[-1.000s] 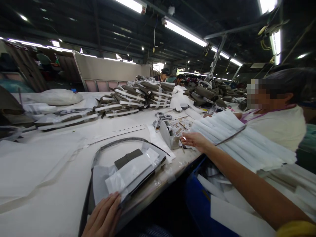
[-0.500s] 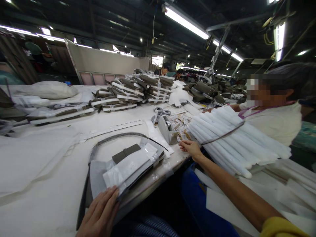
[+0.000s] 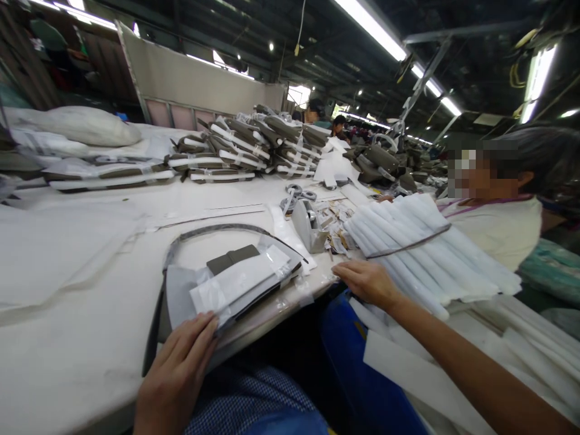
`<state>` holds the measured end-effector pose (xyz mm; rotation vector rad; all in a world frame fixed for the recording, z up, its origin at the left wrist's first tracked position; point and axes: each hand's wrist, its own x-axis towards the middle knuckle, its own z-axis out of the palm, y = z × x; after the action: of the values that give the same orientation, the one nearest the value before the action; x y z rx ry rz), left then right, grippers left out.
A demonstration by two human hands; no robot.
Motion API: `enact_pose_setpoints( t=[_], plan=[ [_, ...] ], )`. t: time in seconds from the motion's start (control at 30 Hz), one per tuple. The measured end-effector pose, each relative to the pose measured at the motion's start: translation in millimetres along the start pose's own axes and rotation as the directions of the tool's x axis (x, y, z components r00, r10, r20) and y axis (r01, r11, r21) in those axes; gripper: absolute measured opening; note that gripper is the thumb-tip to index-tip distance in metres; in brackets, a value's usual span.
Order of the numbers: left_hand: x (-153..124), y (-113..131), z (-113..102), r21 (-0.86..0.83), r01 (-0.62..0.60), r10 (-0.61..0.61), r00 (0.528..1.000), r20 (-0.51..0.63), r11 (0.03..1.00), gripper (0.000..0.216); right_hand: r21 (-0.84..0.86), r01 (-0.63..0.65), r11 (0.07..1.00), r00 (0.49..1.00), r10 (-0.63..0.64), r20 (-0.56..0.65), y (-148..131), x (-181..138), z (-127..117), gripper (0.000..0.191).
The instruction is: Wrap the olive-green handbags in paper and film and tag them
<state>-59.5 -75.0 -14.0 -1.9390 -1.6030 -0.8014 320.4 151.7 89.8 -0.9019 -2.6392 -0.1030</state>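
Note:
A dark olive handbag [image 3: 267,290] lies on the table in front of me, partly covered with white wrapping sheet [image 3: 240,284]. Its strap [image 3: 217,229], wrapped in grey plastic, arches over the far side. My left hand [image 3: 181,356] is closed over the bag's near-left end, fingers together on top; the thumb is hidden. My right hand [image 3: 367,281] is at the table edge, in front of a grey tape dispenser [image 3: 308,226] and apart from the bag. Its fingers are pressed together, and whatever is between them is too small to make out.
Right of the dispenser lies a tied bundle of white foam tubes [image 3: 417,248], beside small tags [image 3: 335,220]. Stacked wrapped bags [image 3: 244,148] stand at the back. White sheets [image 3: 58,260] cover the left. A co-worker [image 3: 493,223] sits at the right.
My right hand has turned, its fingers coming together and its back now showing more. The left hand stays on the bag. My view has tilted downward slightly.

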Motion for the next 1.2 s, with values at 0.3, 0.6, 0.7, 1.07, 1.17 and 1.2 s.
enact_pose_setpoints(
  t=[0.3,0.6,0.7,1.07,1.17,1.2],
  plan=[
    [9.6,10.5,-8.7,-0.063,0.129,-0.129,0.992,0.0,0.99,0.029,-0.07,0.482,0.873,0.874,-0.474,0.102,-116.8,45.3,-1.2,0.023],
    [12.3,14.6,-11.6,-0.133,0.234,-0.228,0.972,0.059,0.963,0.025,-0.032,0.658,0.752,0.753,-0.656,0.058,-190.5,94.0,38.2,0.03],
    [13.1,15.3,-10.9,-0.154,0.251,-0.246,0.968,0.051,0.956,0.022,-0.047,0.659,0.751,0.752,-0.655,0.076,-196.8,99.9,49.3,0.03],
    [16.5,18.4,-21.0,-0.283,0.32,-0.294,0.947,0.133,0.904,0.036,-0.122,0.63,0.767,0.776,-0.627,0.061,-209.1,103.7,60.7,0.025],
    [17.0,20.1,-19.5,-0.258,0.328,-0.308,0.944,0.117,0.909,0.03,-0.123,0.63,0.766,0.776,-0.627,0.067,-210.9,103.8,60.0,0.026],
    [16.8,20.6,-17.5,-0.237,0.327,-0.311,0.945,0.101,0.915,0.027,-0.125,0.631,0.766,0.776,-0.627,0.069,-211.5,103.8,59.6,0.026]
  ],
)
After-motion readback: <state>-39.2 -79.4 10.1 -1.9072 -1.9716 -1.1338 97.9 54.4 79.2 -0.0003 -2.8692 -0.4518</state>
